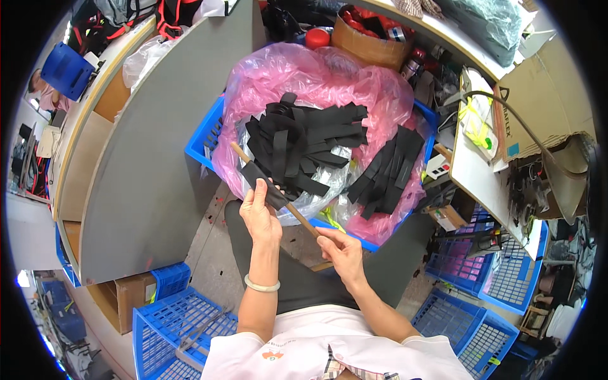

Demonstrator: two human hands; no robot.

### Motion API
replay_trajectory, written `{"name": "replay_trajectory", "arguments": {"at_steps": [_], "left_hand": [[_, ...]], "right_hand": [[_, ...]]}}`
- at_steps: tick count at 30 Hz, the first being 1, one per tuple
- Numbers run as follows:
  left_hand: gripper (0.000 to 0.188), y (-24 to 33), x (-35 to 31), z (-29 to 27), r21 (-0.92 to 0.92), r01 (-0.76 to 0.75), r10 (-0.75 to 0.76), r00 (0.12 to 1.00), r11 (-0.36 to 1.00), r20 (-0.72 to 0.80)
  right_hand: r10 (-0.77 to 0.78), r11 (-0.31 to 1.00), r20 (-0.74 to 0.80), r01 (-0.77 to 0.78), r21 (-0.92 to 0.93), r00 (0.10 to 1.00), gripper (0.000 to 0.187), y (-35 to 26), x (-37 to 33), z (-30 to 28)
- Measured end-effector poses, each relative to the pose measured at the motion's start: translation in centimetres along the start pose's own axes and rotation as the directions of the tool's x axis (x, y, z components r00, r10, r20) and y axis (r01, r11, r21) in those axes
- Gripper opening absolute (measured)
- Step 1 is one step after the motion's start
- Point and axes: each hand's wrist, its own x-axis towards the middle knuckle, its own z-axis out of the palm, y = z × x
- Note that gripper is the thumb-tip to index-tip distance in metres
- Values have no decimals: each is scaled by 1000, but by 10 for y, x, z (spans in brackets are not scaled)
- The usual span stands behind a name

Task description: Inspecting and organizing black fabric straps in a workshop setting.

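A thin wooden stick [303, 220] slants across the front of me, its far end pointing up and left. Around its upper part sits a black fabric piece [258, 180], which my left hand [261, 215] grips between thumb and fingers. My right hand [342, 254] pinches the stick near its lower end. Just beyond my hands, a large pile of black fabric strips [332, 126] lies on pink plastic sheeting [272, 73] lining a blue crate [197, 151]. To its right lies a second bunch of black strips [391, 168].
A tall grey panel [161, 145] stands at left. On the right is a white bench [478, 180] with a cardboard sheet [544, 95]. Blue baskets [149, 329] flank me low on both sides. A round carton [361, 44] of red items stands behind the crate.
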Motion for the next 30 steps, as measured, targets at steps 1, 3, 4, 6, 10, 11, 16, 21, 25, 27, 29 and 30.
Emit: {"name": "replay_trajectory", "arguments": {"at_steps": [1, 3, 4, 6, 10, 11, 16, 21, 25, 27, 29, 30], "left_hand": [[18, -4, 4, -4, 6, -2, 2, 1000, 1000, -11], [17, -7, 15, -12, -7, 15, -15, 999, 1000, -30], [17, -9, 21, -15, -30, 29, -30, 998, 999, -47], [19, -1, 40, -24, -81, -55, 43, 990, 995, -135], [26, 21, 84, -74, -207, -32, -21, 969, 978, -247], [25, 24, 85, -79, -363, 109, -164, 978, 925, -125], [23, 16, 43, -49, -508, 601, -422, 797, 616, 432], [13, -4, 8, -23, -473, 784, -468, 620, 402, 629], [15, -15, -10, -13, -419, 866, -507, 500, 274, 702], [22, -24, -12, -12, -376, 889, -524, 458, 261, 718], [27, -25, -12, -10, -245, 880, -598, 459, 406, 657], [38, -24, -11, -9, -96, 840, -653, 482, 534, 584]], "right_hand": [[-5, 1000, -1, 5, -12, 1000, 23, 2, 4, 0], [18, 1000, 29, -17, -22, 999, 23, 5, 11, -2], [35, 999, 60, -32, -39, 998, 24, 6, 16, -5], [35, 990, 139, -16, -137, 990, 24, 2, 26, -22], [-19, 864, 224, 129, -487, 974, 21, 7, 49, -81], [-155, 769, 230, 263, -583, 961, 20, 7, 57, -91], [-308, 334, 307, 405, -851, 900, 19, 39, 123, -99], [-363, 786, 291, 459, -414, 885, 24, 24, 172, -48], [-54, 990, 501, -19, 140, 863, 30, -33, 160, 7], [-26, 990, 555, -56, 129, 831, 24, -29, 163, 14], [-30, 996, 502, -19, 93, 864, 20, -27, 163, 3], [-40, 998, 458, 16, 56, 888, 18, -26, 164, -1]]}}
